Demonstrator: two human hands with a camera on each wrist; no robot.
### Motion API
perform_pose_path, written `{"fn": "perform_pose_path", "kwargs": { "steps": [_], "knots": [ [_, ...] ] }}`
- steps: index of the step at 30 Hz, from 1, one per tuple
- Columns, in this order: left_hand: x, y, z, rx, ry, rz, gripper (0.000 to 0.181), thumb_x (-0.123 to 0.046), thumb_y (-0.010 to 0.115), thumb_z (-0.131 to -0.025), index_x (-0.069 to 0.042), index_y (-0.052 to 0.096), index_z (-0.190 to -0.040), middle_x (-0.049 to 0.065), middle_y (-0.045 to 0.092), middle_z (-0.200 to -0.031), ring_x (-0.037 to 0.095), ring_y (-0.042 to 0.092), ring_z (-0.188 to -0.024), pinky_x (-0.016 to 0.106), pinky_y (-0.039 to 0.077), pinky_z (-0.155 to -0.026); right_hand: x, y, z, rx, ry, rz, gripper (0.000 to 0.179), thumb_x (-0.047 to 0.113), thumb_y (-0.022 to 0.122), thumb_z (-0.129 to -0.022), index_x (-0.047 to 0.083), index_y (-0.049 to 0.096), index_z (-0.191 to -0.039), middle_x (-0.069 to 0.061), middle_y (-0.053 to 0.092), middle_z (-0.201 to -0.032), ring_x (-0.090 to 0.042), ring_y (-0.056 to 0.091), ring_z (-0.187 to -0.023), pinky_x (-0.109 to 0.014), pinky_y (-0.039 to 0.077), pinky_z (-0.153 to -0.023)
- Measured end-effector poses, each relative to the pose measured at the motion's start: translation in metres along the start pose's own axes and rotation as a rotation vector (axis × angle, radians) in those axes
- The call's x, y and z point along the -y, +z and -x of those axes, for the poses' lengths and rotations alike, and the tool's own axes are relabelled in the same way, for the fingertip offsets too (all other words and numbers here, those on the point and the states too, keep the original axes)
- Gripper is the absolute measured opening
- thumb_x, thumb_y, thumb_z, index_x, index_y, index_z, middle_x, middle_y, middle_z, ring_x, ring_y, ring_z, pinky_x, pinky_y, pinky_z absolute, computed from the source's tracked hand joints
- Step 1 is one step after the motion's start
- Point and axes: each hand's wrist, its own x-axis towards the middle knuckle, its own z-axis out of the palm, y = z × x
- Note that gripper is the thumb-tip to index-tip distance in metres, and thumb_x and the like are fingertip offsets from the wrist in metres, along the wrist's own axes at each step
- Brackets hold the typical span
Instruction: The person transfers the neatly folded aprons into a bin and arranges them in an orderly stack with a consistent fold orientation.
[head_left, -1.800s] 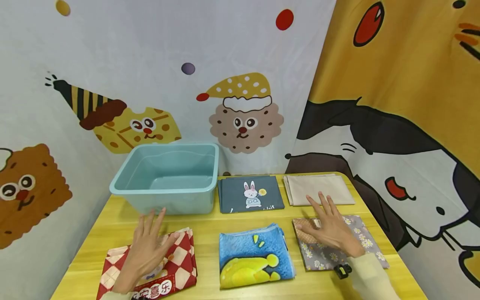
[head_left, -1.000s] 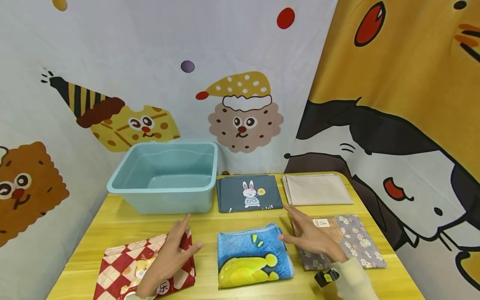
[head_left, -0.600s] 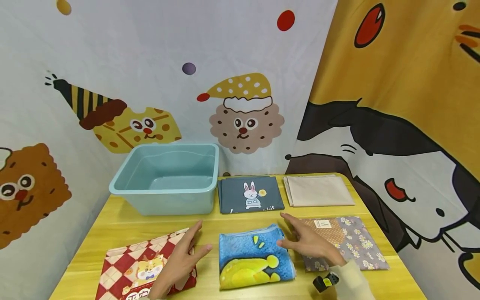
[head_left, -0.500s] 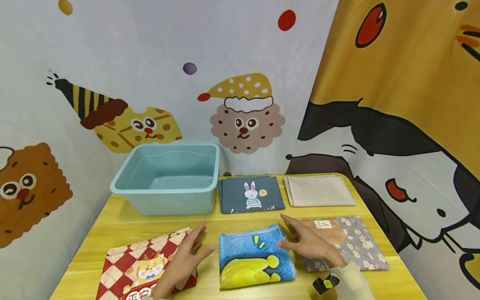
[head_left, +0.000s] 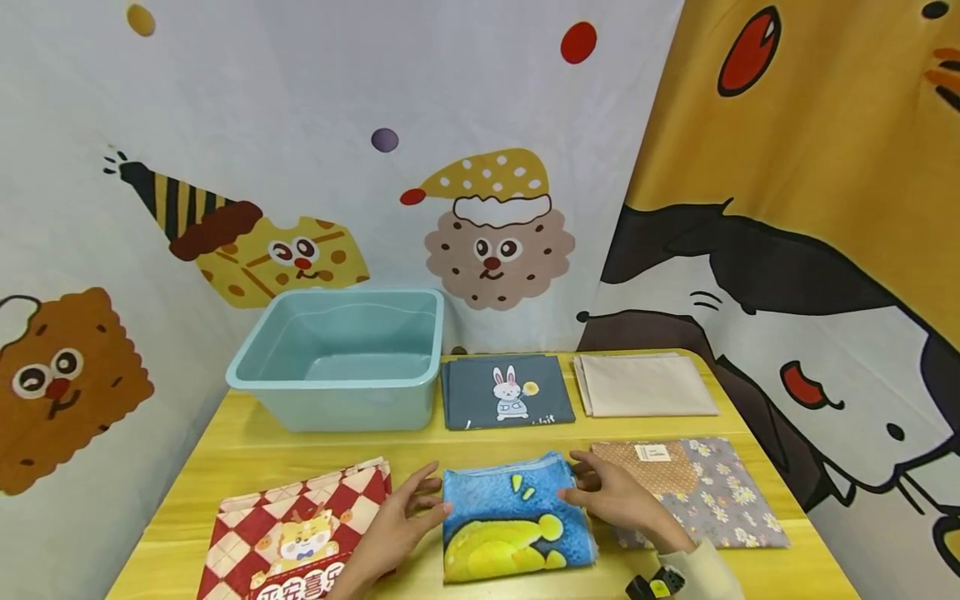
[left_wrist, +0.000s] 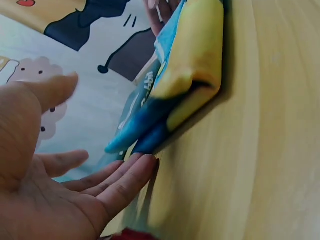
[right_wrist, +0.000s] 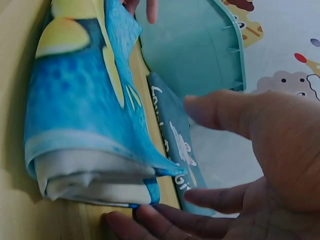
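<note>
A folded blue cloth with a yellow figure printed on it [head_left: 517, 521] lies at the middle front of the table, between both hands. My left hand [head_left: 405, 521] is at its left edge, fingers gently bent. In the left wrist view the fingertips [left_wrist: 145, 162] are right at the cloth's lower fold, with the thumb raised apart. At the cloth's right edge is my right hand [head_left: 618, 496]. The right wrist view has its fingertips [right_wrist: 147, 215] at the bottom layer and its thumb [right_wrist: 210, 110] held away from the cloth. Neither hand pinches it.
A pale blue plastic bin [head_left: 337, 408] stands at the back left. Other folded cloths lie around: red checked [head_left: 300, 500], dark blue-grey with a rabbit [head_left: 472, 392], beige [head_left: 645, 383] and grey floral [head_left: 712, 500]. A printed curtain [head_left: 480, 83] hangs behind the table.
From above the red checked and floral cloths, both hands have moved inward to the two sides of the blue cloth. Their fingers have bent a little. The cloths have stayed in place.
</note>
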Motion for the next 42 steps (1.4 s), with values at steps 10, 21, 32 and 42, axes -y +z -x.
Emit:
{"fn": "perform_pose_path", "kwargs": {
  "steps": [10, 21, 32, 42],
  "knots": [
    [-0.009, 0.014, 0.008, 0.004, -0.09, 0.069, 0.073, -0.016, 0.076, -0.094, 0.005, 0.039, -0.153, 0.025, 0.062, -0.128, 0.022, 0.066, -0.101, 0.039, 0.064, -0.068, 0.008, 0.011, -0.005, -0.113, 0.083, 0.054, 0.077, 0.036, 0.084, -0.084, -0.002, 0.054, -0.143, -0.012, 0.07, -0.122, -0.027, 0.067, -0.109, -0.046, 0.059, -0.089],
    [-0.012, 0.029, 0.005, -0.103, -0.17, -0.021, 0.066, -0.003, 0.078, -0.088, 0.012, 0.047, -0.144, 0.014, 0.063, -0.107, 0.017, 0.06, -0.086, 0.035, 0.061, -0.06, 0.011, 0.018, -0.004, -0.169, 0.107, 0.155, 0.071, 0.038, 0.085, -0.083, -0.005, 0.062, -0.133, -0.017, 0.07, -0.122, -0.038, 0.065, -0.115, -0.056, 0.052, -0.1],
    [-0.014, 0.029, 0.003, -0.149, -0.17, -0.056, 0.062, -0.004, 0.078, -0.087, 0.013, 0.051, -0.141, 0.016, 0.068, -0.105, 0.019, 0.069, -0.084, 0.035, 0.061, -0.067, 0.014, 0.019, -0.009, -0.149, 0.172, 0.144, 0.066, 0.033, 0.087, -0.08, -0.002, 0.064, -0.13, -0.015, 0.073, -0.11, -0.03, 0.068, -0.101, -0.047, 0.058, -0.083],
    [-0.006, 0.026, 0.0, -0.09, -0.234, 0.062, 0.067, -0.008, 0.076, -0.091, 0.015, 0.045, -0.145, 0.009, 0.074, -0.094, 0.014, 0.066, -0.071, 0.032, 0.059, -0.061, 0.011, 0.021, -0.012, -0.127, 0.206, 0.014, 0.05, 0.025, 0.086, -0.08, -0.009, 0.067, -0.111, -0.018, 0.068, -0.109, -0.031, 0.065, -0.101, -0.046, 0.056, -0.084]
  ]
}}
